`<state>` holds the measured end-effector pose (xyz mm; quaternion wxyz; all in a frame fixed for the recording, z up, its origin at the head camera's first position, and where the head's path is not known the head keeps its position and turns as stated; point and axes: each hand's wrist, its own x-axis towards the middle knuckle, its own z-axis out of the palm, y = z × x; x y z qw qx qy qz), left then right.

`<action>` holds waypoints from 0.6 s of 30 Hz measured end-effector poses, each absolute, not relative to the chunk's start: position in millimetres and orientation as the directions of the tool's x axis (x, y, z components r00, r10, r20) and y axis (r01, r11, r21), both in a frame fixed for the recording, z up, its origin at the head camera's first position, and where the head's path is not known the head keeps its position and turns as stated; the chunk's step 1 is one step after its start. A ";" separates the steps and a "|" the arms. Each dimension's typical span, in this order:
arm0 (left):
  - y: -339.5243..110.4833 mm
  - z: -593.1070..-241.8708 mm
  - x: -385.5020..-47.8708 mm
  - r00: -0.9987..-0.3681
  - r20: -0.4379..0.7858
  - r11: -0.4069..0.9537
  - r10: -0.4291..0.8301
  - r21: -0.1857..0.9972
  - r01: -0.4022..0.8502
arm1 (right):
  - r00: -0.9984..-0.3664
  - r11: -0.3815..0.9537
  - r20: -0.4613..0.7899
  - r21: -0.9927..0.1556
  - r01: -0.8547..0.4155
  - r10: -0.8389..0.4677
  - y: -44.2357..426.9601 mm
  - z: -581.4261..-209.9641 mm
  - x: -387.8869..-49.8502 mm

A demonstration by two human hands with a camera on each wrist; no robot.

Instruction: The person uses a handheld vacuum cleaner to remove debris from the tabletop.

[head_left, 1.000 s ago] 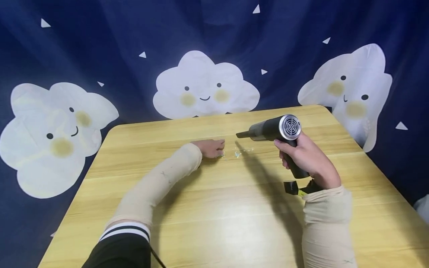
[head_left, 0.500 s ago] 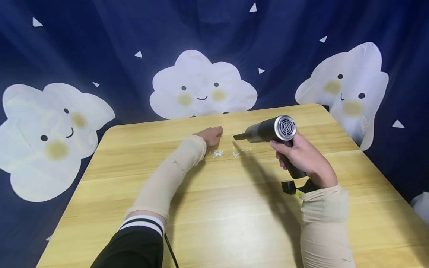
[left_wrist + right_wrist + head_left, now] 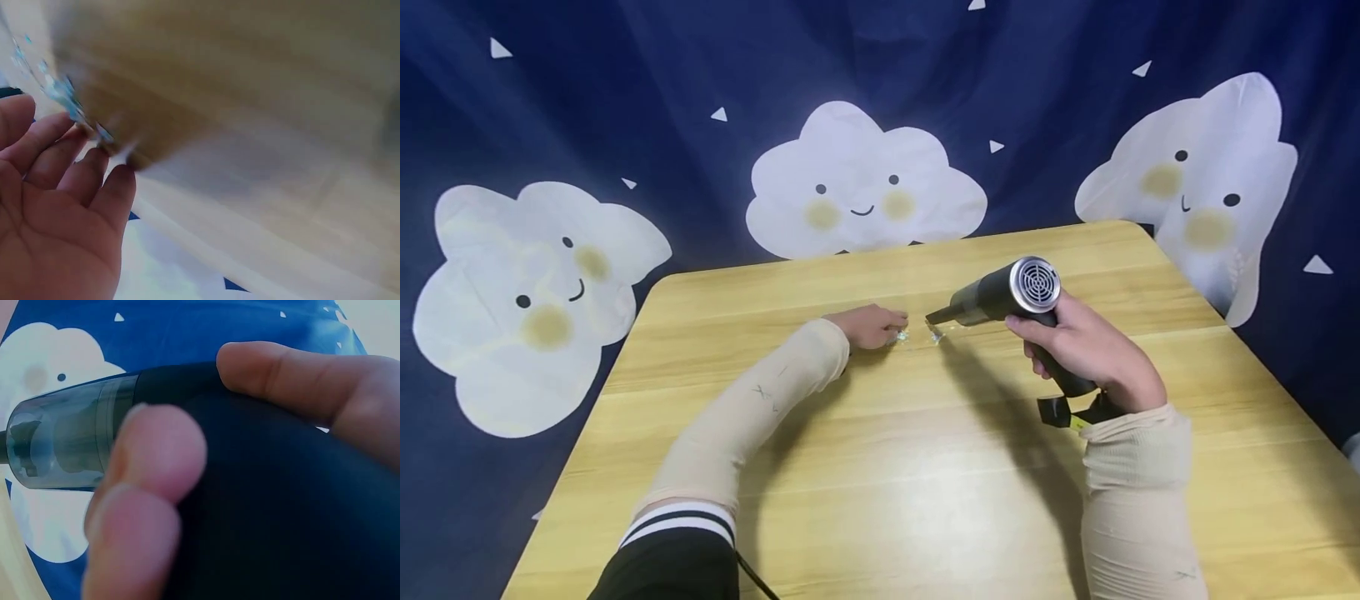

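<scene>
My right hand [image 3: 1093, 350] grips the handle of a black handheld vacuum cleaner [image 3: 996, 296] with a silver vented end. Its narrow nozzle [image 3: 942, 316] points down and left, close above small pale-blue bits [image 3: 936, 337] on the table. In the right wrist view the fingers wrap the dark body, and the clear dust cup [image 3: 69, 434] shows at the left. My left hand [image 3: 868, 325] is low over the table, left of the nozzle. In the left wrist view its fingers are extended and slightly bent, with the fingertips beside more pale-blue bits [image 3: 62, 92].
A light wood-grain table [image 3: 880, 458] with rounded far corners lies below both hands. Behind it hangs a dark blue curtain [image 3: 685, 67] with smiling white clouds. A black cable [image 3: 756, 575] runs beside the left sleeve.
My left hand rose and moved off the bits half a second ago, uncovering them, then came back down beside them. The vacuum's nozzle has dropped slightly nearer the table.
</scene>
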<state>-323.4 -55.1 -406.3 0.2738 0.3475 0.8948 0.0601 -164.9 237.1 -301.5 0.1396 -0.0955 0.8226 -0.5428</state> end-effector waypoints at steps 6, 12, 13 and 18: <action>-51.4 -397.2 -310.7 -0.592 -0.372 0.697 0.715 0.320 0.642 | -0.941 0.409 -0.102 -0.912 -0.042 -0.324 236.5 -299.3 -163.7; -16.1 -405.0 -323.0 -0.597 -0.284 0.661 0.750 0.291 0.692 | -0.949 0.407 -0.092 -0.913 -0.041 -0.302 243.0 -294.8 -157.3; -9.3 -407.2 -325.7 -0.594 -0.280 0.656 0.754 0.276 0.703 | -0.950 0.401 -0.085 -0.915 -0.045 -0.300 244.6 -294.4 -156.3; 10.9 -411.7 -329.9 -0.597 -0.324 0.672 0.734 0.214 0.709 | -0.955 0.370 -0.043 -0.926 -0.072 -0.294 251.5 -293.1 -153.0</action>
